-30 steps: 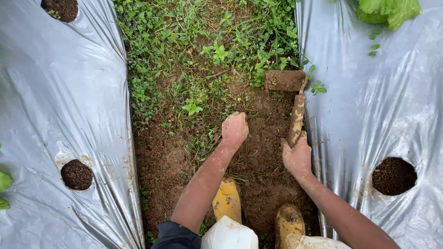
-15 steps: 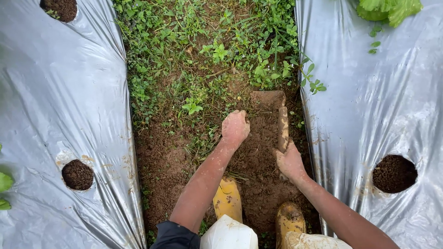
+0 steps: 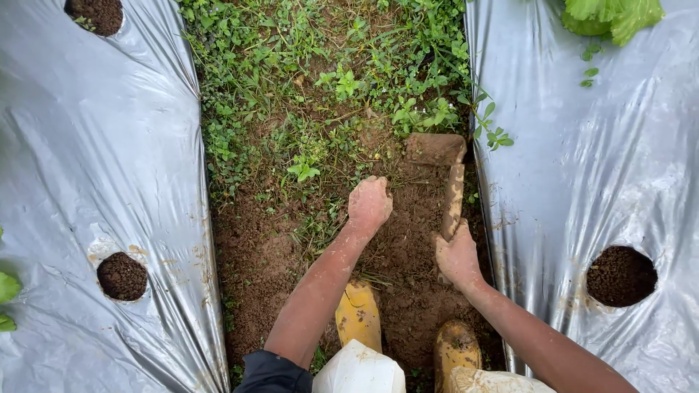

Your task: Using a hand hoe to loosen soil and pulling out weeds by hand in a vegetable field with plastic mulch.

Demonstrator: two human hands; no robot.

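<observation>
Right hand (image 3: pixel 457 255), lower right of centre: fingers wrapped around the muddy wooden handle of a short-handled hoe (image 3: pixel 453 196); handle runs up-frame from the fist to a flat, soil-caked blade (image 3: pixel 435 148) lying against the ground at the edge of the weeds. Left hand (image 3: pixel 369 204), centre of frame: curled into a loose fist, knuckles up, mud on skin; cannot tell whether it grips anything; it sits on the soil just beside low weeds, left of the hoe handle and apart from it. Both forearms enter from the bottom edge. Below the hands: two yellow rubber boots (image 3: pixel 357 314), mud-smeared, standing on the bare brown soil furrow (image 3: pixel 255 276). Upper half of the furrow is covered by green leafy weeds (image 3: pixel 313 87). Either side: silver-grey plastic mulch sheets (image 3: pixel 95 145), with round planting holes showing dark soil, one at lower left (image 3: pixel 121 276), one at lower right (image 3: pixel 621 275). Upper right corner: a light green leafy plant (image 3: pixel 611 16).
</observation>
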